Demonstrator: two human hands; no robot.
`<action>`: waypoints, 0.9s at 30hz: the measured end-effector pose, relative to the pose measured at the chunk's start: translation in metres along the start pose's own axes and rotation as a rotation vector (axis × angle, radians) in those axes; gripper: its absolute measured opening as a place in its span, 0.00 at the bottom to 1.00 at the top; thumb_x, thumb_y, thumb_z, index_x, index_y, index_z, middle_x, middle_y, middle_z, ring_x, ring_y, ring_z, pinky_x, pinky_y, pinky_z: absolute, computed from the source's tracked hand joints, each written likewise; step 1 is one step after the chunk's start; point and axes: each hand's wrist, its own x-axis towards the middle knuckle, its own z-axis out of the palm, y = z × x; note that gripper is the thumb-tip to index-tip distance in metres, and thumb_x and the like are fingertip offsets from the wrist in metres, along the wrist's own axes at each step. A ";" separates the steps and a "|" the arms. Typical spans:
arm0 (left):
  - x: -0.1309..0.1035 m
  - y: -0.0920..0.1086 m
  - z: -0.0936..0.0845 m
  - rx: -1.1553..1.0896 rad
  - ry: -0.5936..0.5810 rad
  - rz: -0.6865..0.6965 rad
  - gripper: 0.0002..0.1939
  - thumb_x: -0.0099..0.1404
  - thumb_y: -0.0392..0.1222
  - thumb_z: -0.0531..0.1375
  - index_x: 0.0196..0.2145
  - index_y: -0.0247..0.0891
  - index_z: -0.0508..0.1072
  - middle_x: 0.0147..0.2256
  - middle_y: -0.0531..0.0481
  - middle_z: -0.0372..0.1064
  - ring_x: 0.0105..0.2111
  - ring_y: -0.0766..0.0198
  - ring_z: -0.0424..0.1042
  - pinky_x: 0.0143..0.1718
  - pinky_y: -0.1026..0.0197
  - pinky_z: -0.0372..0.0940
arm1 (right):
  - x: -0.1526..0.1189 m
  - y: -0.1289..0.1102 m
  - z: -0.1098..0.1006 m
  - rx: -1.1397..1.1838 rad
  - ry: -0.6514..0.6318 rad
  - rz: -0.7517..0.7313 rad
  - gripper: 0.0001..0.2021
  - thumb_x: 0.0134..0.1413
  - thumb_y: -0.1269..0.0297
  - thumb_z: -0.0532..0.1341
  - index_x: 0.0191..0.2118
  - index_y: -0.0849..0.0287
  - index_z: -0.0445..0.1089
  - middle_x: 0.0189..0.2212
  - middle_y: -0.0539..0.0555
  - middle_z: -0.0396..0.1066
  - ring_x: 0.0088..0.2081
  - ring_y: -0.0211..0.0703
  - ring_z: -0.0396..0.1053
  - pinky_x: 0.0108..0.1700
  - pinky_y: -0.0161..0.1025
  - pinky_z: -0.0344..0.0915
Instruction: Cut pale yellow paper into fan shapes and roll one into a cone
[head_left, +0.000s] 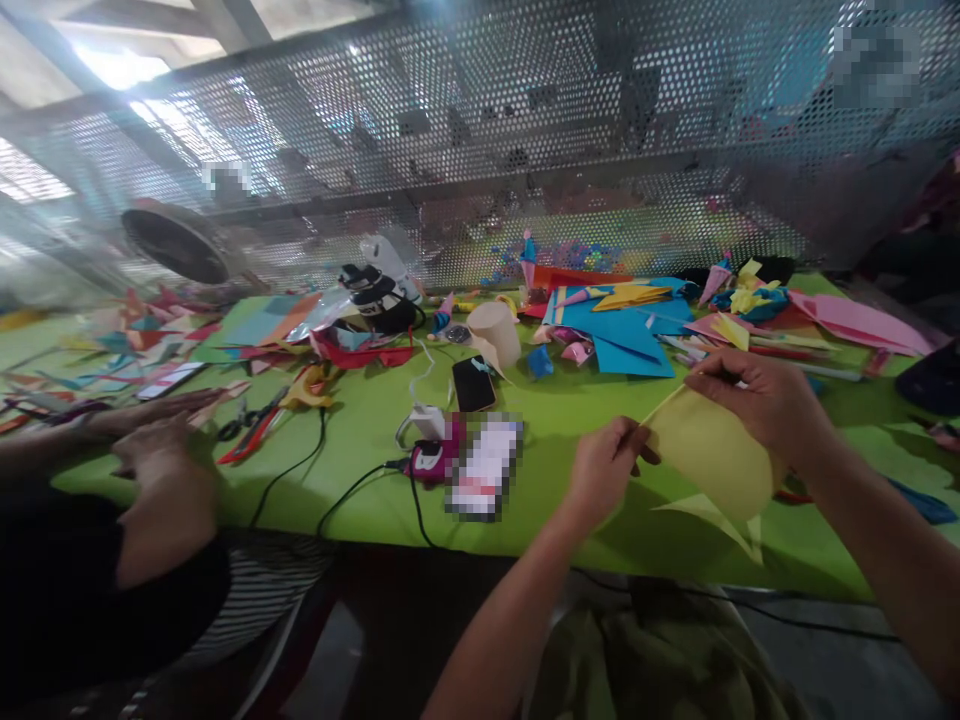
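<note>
Paper [712, 455], yellow and bowed into a curve, hung between a person's two hands above the right-hand part of a green tabletop [555, 420]. The left hand [611, 460] pinched one end of its upper edge between thumb and fingers, while the right hand [742, 390] pinched the same edge a little farther along. A pale pointed piece [709, 512] showed beneath; whether it joined the bowed one could not be told. Beyond the hands, blue sheets [626, 340] lay in a pile, with pink sheets [862, 318] to their right. Near the middle, a black phone [473, 386] lay just beside a cream cylinder [496, 333]. A second phone [484, 470], its screen obscured, lay closer to the front edge, beside a magenta power socket [435, 462] bearing a white charger [429, 422]. At left, a co-worker's hands [154, 445] were near scissors [238, 422], their grip too blurred to tell. A perforated metal screen [450, 130] rose behind.
</note>
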 end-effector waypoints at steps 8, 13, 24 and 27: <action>0.014 0.014 -0.017 -0.007 -0.276 0.035 0.17 0.62 0.54 0.66 0.37 0.37 0.79 0.33 0.48 0.77 0.30 0.63 0.69 0.30 0.64 0.60 | 0.011 -0.022 0.004 -0.147 -0.202 -0.143 0.14 0.63 0.54 0.63 0.32 0.58 0.76 0.26 0.50 0.74 0.29 0.40 0.68 0.32 0.37 0.56; 0.024 0.018 -0.009 -0.264 -0.131 -0.016 0.20 0.57 0.57 0.68 0.31 0.35 0.77 0.27 0.49 0.72 0.26 0.66 0.64 0.28 0.64 0.58 | 0.021 -0.022 0.000 -0.103 -0.079 -0.205 0.12 0.66 0.55 0.62 0.43 0.57 0.78 0.39 0.55 0.79 0.41 0.46 0.74 0.43 0.40 0.64; 0.030 0.020 0.032 -0.701 0.493 0.089 0.14 0.63 0.50 0.67 0.38 0.36 0.79 0.35 0.48 0.75 0.33 0.66 0.69 0.36 0.64 0.62 | -0.026 0.010 0.059 0.671 -0.032 0.283 0.22 0.46 0.48 0.74 0.43 0.58 0.78 0.36 0.57 0.82 0.39 0.52 0.77 0.42 0.45 0.73; 0.025 0.017 0.048 -0.775 0.502 0.058 0.14 0.62 0.49 0.68 0.40 0.36 0.79 0.39 0.45 0.77 0.38 0.62 0.73 0.42 0.62 0.66 | -0.030 0.008 0.080 0.697 -0.067 0.306 0.21 0.43 0.49 0.76 0.38 0.58 0.81 0.35 0.56 0.83 0.38 0.54 0.78 0.42 0.46 0.74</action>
